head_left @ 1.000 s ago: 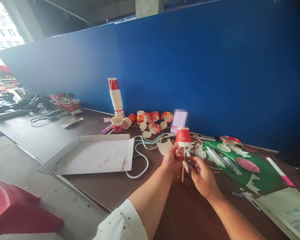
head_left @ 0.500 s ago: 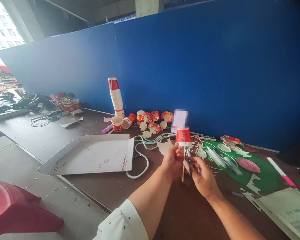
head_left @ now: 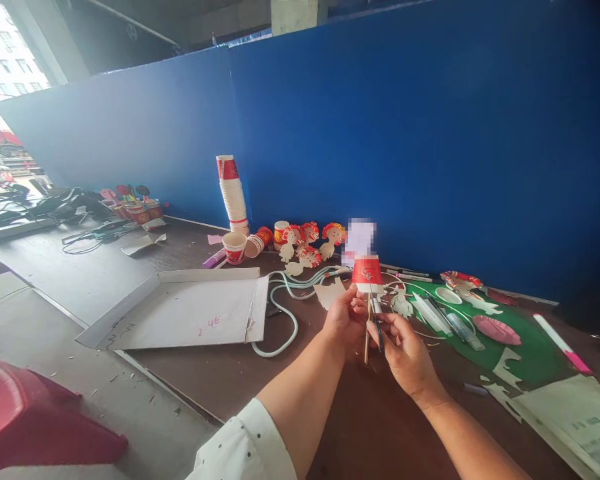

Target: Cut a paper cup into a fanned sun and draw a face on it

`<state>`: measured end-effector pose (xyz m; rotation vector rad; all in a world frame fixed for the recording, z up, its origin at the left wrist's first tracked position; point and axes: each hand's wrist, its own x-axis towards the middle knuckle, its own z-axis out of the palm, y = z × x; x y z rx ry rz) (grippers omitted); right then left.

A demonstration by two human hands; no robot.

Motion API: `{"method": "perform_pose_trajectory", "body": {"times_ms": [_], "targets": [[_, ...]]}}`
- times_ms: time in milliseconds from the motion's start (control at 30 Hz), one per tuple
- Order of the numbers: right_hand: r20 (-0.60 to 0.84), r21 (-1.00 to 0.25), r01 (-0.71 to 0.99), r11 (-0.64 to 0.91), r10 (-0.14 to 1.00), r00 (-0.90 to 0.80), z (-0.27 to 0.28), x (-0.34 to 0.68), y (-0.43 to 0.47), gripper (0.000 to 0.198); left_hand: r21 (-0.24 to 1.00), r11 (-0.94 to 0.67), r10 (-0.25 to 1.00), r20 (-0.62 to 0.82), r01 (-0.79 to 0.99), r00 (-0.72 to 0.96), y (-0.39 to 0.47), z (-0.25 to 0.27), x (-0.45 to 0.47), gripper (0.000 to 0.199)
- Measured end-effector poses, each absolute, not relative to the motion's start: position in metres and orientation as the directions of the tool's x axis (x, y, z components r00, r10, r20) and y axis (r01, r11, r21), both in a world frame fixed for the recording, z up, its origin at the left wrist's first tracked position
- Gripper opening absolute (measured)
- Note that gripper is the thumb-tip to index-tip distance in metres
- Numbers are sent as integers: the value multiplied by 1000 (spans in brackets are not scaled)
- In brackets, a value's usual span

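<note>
A red and white paper cup [head_left: 367, 272] is upside down in front of me, with its wide rim low. A thin wooden stick [head_left: 367, 347] comes down from beneath it. My left hand [head_left: 344, 318] has its fingers curled at the cup's rim and around the stick. In my right hand [head_left: 403, 347] is a slim dark tool [head_left: 378, 330], pinched between thumb and fingers. Its narrow end points up at the rim; whether it is a knife or scissors I cannot tell.
On the left lies a shallow white cardboard tray [head_left: 180, 313], beside pale cables [head_left: 296, 327]. Paper cups are stacked tall [head_left: 233, 197] near the blue partition [head_left: 405, 133], next to several paper figures [head_left: 333, 237]. A green mat [head_left: 535, 360] with markers and scraps is at right. A red stool [head_left: 40, 413] stands front left.
</note>
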<state>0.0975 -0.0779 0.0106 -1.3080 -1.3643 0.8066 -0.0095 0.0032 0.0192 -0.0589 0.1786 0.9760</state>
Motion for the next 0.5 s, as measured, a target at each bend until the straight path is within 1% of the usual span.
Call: {"method": "perform_pose_trajectory", "body": {"times_ms": [167, 367, 500], "targets": [[233, -937, 298, 185, 963, 135, 10, 99, -77, 43, 20, 562, 814, -190, -827, 548, 3, 20, -11, 8], [234, -929, 324, 181, 963, 133, 13, 97, -78, 43, 37, 554, 816, -222, -832, 533, 2, 22, -11, 9], [240, -925, 332, 184, 961, 136, 13, 97, -78, 41, 43, 557, 817, -206, -829, 538, 2, 21, -10, 7]]}}
